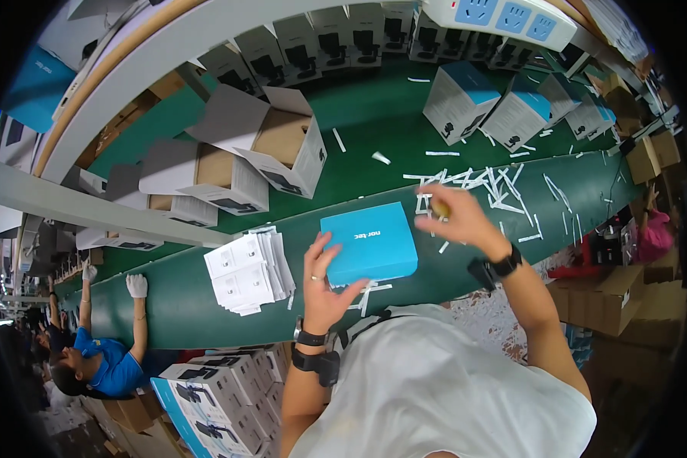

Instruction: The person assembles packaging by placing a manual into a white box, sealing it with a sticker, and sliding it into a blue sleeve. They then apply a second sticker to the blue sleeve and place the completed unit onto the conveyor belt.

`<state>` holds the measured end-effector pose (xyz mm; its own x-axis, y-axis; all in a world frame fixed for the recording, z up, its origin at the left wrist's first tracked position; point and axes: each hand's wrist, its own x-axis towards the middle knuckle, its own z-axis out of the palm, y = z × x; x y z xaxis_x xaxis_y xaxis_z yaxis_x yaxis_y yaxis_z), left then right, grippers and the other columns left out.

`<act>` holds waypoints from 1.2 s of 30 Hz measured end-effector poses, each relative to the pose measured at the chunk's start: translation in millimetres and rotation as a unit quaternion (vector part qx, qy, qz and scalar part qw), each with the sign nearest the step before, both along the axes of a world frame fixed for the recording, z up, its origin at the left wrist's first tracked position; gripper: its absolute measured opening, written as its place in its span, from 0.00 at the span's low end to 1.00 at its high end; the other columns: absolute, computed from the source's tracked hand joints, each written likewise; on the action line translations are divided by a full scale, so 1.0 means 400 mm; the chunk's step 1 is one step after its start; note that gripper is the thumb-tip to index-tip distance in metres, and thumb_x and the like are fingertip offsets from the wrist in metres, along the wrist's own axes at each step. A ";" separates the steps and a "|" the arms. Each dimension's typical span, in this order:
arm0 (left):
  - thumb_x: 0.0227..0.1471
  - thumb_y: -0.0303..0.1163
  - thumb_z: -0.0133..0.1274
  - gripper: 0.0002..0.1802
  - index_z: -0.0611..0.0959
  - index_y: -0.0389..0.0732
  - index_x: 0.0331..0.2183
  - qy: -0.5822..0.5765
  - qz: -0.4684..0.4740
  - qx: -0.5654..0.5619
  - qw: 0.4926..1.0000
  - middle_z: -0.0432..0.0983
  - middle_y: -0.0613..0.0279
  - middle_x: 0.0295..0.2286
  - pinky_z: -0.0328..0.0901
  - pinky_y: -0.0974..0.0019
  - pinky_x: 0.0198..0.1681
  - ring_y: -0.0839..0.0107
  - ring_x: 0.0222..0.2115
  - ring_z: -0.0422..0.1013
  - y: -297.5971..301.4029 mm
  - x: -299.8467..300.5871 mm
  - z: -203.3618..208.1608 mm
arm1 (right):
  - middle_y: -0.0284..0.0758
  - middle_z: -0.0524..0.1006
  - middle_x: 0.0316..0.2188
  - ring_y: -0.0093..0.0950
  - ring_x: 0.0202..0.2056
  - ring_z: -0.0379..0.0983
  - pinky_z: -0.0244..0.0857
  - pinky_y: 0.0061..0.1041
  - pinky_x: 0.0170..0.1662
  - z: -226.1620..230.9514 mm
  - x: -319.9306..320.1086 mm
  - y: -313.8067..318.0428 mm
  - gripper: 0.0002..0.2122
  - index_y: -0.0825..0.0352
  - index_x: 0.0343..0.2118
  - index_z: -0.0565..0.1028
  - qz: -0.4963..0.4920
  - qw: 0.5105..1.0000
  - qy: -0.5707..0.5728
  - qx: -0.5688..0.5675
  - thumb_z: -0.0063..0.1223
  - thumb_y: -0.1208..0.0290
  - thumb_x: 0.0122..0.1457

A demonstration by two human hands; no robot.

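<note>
Blue box (370, 243) on green belt (359, 122), frame centre.
Left hand (324, 282) is gripping the box's near edge; right hand (454, 214) is pinching a small yellowish item above paper strips (488, 183).

Blue box (370, 243): closed, lying flat on green belt (206, 301), lid side up w/ small white print, slightly skewed. Near edge sits on white strips. Small yellowish item (440, 207) just past box's far right corner, mostly hidden, can't tell what.
</note>
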<state>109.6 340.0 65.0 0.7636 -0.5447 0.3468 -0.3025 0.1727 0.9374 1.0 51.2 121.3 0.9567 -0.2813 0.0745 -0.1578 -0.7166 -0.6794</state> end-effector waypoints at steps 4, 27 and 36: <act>0.35 0.27 0.75 0.30 0.85 0.44 0.45 -0.117 0.003 0.115 0.986 0.67 0.54 0.56 0.63 0.48 0.61 0.45 0.63 0.58 0.020 0.009 -0.034 | 0.32 0.74 0.27 0.29 0.25 0.73 0.69 0.27 0.29 -0.016 -0.081 0.166 0.24 0.58 0.49 0.81 0.087 0.990 -0.111 0.021 0.74 0.65 0.45; 0.51 0.47 0.62 0.35 0.74 0.53 0.60 -0.439 -0.065 0.366 0.818 0.60 0.54 0.63 0.56 0.43 0.63 0.44 0.64 0.55 0.038 0.002 0.037 | 0.31 0.77 0.55 0.24 0.26 0.78 0.73 0.23 0.28 -0.186 -0.089 0.246 0.22 0.58 0.49 0.80 0.069 0.965 -0.213 -0.137 0.62 0.75 0.47; 0.51 0.51 0.61 0.42 0.69 0.42 0.62 -0.496 -0.024 0.372 0.784 0.58 0.52 0.65 0.53 0.47 0.65 0.48 0.64 0.57 0.003 0.041 -0.042 | 0.41 0.67 0.63 0.26 0.28 0.80 0.74 0.24 0.28 -0.139 -0.008 0.184 0.30 0.57 0.54 0.77 0.100 0.976 -0.179 -0.078 0.72 0.62 0.44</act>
<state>125.9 341.4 48.3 0.2922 -0.8977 0.3297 -0.9563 -0.2778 0.0911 -2.4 124.8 65.8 0.8960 -0.0497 0.4413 0.2242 -0.8073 -0.5459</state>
